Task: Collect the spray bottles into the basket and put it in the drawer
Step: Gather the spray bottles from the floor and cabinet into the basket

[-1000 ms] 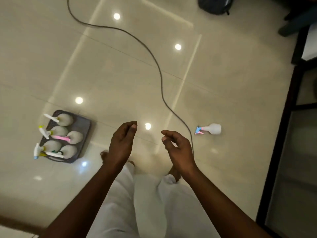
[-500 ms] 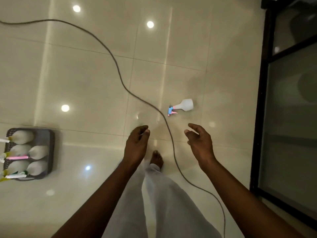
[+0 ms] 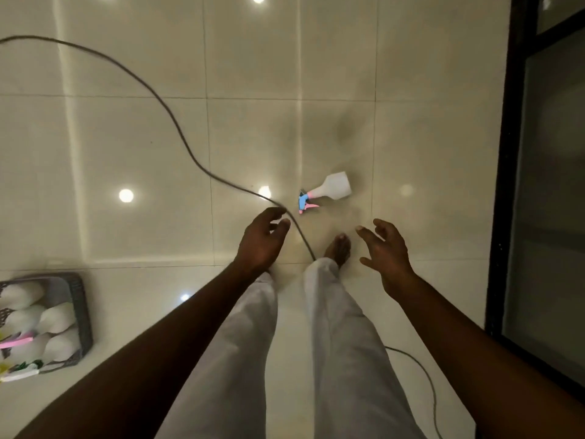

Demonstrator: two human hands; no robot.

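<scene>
A spray bottle [image 3: 332, 186] lay sideways on the floor [image 3: 253, 137], just beyond the hands and well right of the basket [image 3: 80, 315]. The left hand [image 3: 261, 240] and right hand [image 3: 384, 248] hovered open and empty. The bottle looked like light, smooth plastic, probably best gripped round its white body.

The floor [image 3: 411, 90] was glossy cream tile dotted with light reflections. 1 white spray bottle [image 3: 332, 189] lay on its side right of centre, with its blue-and-pink head pointing left. A grey basket [image 3: 80, 312] sat at the near left edge. A dark cable [image 3: 177, 128] curved from far left to near right, passing beside 1 bare foot [image 3: 338, 248].
</scene>
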